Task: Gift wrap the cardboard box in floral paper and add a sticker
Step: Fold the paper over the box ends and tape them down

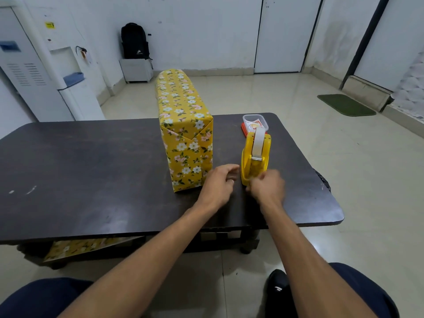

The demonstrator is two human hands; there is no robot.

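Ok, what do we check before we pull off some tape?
1. Near end of the wrapped box folded in: ok.
2. That fold already taped: cannot tell.
3. Tape reaches the cutter on the yellow dispenser: ok.
4. Right hand gripping the dispenser's front: cannot tell, it is blurred.
5. Left hand free, fingers loosely curled, between box and dispenser: ok.
6. Sticker tub waiting behind the dispenser on the table: ok.
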